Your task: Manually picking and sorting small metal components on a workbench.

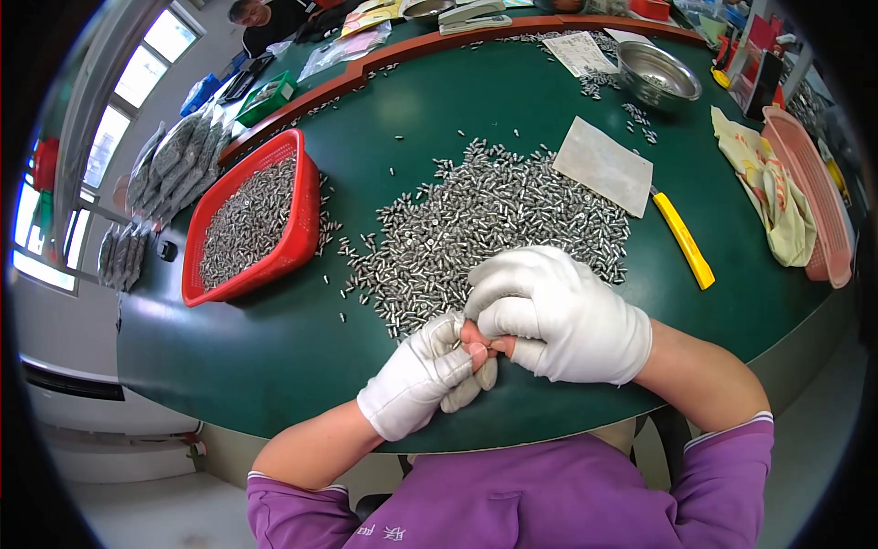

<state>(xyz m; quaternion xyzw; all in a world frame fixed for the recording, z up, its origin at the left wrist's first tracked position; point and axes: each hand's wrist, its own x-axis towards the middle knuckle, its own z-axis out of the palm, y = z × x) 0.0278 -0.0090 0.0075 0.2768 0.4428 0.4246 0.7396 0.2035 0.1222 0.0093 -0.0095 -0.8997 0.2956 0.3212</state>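
Note:
White gloves with bare fingertips cover both my hands, which meet just in front of a wide heap of small silvery metal pins [476, 220] on the green table. My left hand [421, 373] pinches with thumb and forefinger. My right hand [562, 316] comes in from the other side, its thumb and fingertips pressed together against the left ones. Whatever sits between the fingertips is hidden or too small to make out. At the heap's right edge lies a grey flat sheet [605, 165], with a yellow-handled tool [684, 240] beside it.
A red plastic basket [306, 210] full of similar pins stands left. Bags of pins [178, 165] lie beyond it. At the far right are a steel bowl [660, 73], a pale cloth [773, 197] and a pink basket [809, 201]. A brown ledge [412, 57] bounds the table's back; another person [270, 23] is beyond.

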